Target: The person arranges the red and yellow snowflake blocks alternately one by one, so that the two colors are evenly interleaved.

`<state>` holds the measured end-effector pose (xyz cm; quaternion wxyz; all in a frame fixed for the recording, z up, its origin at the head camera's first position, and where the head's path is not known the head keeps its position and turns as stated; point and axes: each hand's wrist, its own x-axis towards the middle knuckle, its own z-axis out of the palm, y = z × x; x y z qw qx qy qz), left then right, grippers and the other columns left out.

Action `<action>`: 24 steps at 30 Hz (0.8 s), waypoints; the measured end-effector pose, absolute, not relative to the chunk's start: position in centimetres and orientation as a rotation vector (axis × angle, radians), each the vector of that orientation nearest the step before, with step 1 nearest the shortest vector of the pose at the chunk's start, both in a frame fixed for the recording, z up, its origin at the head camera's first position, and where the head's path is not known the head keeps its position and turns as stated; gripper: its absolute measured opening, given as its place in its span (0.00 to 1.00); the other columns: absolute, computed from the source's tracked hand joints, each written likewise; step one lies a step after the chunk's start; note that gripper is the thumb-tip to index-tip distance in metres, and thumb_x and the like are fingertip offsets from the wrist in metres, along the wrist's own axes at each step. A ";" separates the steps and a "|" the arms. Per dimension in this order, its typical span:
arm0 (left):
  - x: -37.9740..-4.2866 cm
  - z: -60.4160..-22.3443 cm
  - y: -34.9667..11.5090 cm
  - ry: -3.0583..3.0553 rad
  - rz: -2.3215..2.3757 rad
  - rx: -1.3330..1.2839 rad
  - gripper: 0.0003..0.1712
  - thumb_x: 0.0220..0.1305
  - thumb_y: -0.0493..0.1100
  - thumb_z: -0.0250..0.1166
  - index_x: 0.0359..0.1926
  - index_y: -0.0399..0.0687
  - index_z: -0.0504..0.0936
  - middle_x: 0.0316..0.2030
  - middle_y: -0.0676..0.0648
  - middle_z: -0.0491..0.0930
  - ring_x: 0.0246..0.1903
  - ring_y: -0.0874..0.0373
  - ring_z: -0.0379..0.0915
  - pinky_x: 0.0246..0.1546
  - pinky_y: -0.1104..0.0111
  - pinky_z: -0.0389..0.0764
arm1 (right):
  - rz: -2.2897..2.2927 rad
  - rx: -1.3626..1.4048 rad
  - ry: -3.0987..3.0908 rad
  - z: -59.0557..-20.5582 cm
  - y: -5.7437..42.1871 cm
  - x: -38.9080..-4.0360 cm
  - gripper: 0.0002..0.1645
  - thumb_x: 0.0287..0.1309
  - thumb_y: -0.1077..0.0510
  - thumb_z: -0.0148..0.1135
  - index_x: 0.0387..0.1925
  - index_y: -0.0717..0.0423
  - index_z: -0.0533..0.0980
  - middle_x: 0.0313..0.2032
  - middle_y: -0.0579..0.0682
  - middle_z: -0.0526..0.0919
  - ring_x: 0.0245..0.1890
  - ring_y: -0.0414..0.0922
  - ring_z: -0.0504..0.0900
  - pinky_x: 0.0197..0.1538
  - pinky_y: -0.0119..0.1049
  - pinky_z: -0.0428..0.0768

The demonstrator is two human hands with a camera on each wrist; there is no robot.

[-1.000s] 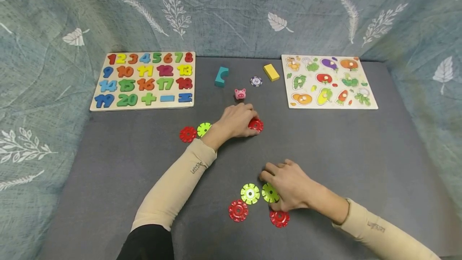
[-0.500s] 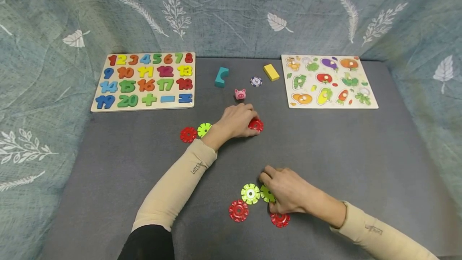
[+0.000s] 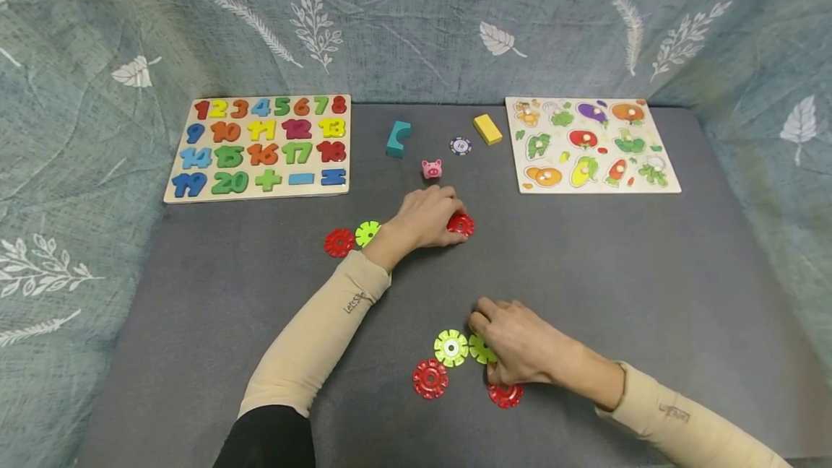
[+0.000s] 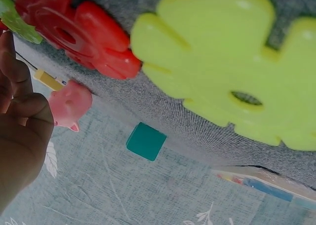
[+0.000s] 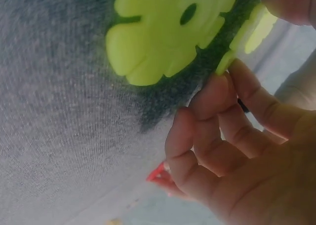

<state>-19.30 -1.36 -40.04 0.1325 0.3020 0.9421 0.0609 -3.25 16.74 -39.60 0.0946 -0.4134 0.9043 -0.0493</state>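
Note:
In the head view my left hand grips a red notched flower disc by its edges, flat near the table. Behind its wrist lie another red disc and a partly covered yellow-green disc. The left wrist view shows a red disc and a small green disc that the hand hides from above. My right hand pinches a yellow-green disc between thumb and fingers. That disc's edge meets a second yellow-green disc. A red disc lies below the right thumb.
Another red disc sits at front centre. Behind the left hand are a pink pig figure, a teal arch block, a poker chip and a yellow block. A number puzzle and vegetable puzzle flank them.
My right hand has shifted slightly toward the front, and its yellow-green disc has slid left against the neighbouring one. The left hand has stayed in place, gripping its red disc.

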 end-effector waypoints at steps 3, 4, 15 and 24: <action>-19.3 -40.0 -1.4 2.742 0.174 0.877 0.30 0.58 0.65 0.65 0.56 0.57 0.80 0.49 0.51 0.76 0.44 0.57 0.70 0.41 0.62 0.76 | -0.161 -1.231 2.660 -39.5 16.8 -3.5 0.30 0.25 0.48 0.74 0.37 0.53 0.76 0.32 0.44 0.73 0.27 0.39 0.71 0.30 0.37 0.74; -19.3 -40.0 -1.4 2.745 0.173 0.877 0.29 0.58 0.65 0.65 0.56 0.57 0.80 0.49 0.51 0.76 0.44 0.57 0.70 0.41 0.62 0.76 | -0.177 -1.232 2.656 -39.4 16.8 -3.6 0.30 0.25 0.49 0.74 0.38 0.53 0.76 0.32 0.44 0.74 0.27 0.39 0.72 0.31 0.37 0.75; -19.3 -40.2 -1.4 2.750 0.167 0.873 0.29 0.58 0.64 0.64 0.56 0.57 0.80 0.48 0.51 0.76 0.43 0.57 0.70 0.41 0.63 0.76 | -0.391 -1.194 2.754 -39.4 18.1 -6.9 0.28 0.29 0.50 0.72 0.38 0.56 0.77 0.34 0.46 0.78 0.30 0.40 0.76 0.36 0.39 0.78; -19.3 -40.2 -1.3 2.746 0.166 0.876 0.29 0.58 0.64 0.64 0.57 0.57 0.80 0.49 0.51 0.75 0.44 0.57 0.71 0.42 0.62 0.76 | -0.443 -1.062 2.810 -39.8 19.7 -10.6 0.31 0.32 0.50 0.74 0.43 0.59 0.78 0.39 0.50 0.81 0.33 0.42 0.78 0.39 0.40 0.79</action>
